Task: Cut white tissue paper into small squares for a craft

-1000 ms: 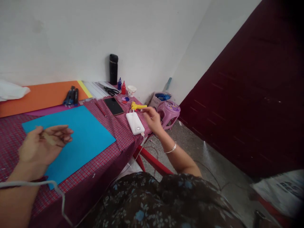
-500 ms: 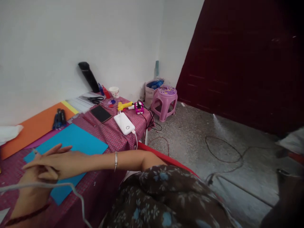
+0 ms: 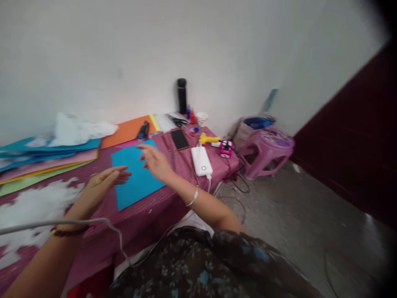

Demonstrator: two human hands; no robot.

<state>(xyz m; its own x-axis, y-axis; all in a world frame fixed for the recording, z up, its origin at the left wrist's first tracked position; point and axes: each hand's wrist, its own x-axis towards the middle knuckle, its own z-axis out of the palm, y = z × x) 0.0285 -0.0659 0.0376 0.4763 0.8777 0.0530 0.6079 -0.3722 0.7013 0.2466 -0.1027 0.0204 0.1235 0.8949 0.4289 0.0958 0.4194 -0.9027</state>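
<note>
A blue sheet (image 3: 136, 184) lies on the checked tablecloth near the front edge. Over its left edge is my left hand (image 3: 101, 184), fingers extended and nothing in it. My right hand (image 3: 156, 163) hovers above the sheet's right part, fingers apart and empty. The two hands are separate. Right of the sheet lie a dark phone (image 3: 180, 140) and a white power bank (image 3: 201, 161) with a cable plugged in. Behind them are a yellow glue gun (image 3: 209, 139) and black scissors (image 3: 179, 121).
White fluff (image 3: 40, 207) spreads over the table's left, beside stacked coloured sheets (image 3: 46, 165). A black cylinder (image 3: 182, 96) stands by the wall. A pink stool (image 3: 263, 153) is on the floor at right. A grey cable (image 3: 62, 222) crosses my left wrist.
The view has swung left, showing more of the table. My hands, overlapping before, have come apart, and the right one has opened off the left.
</note>
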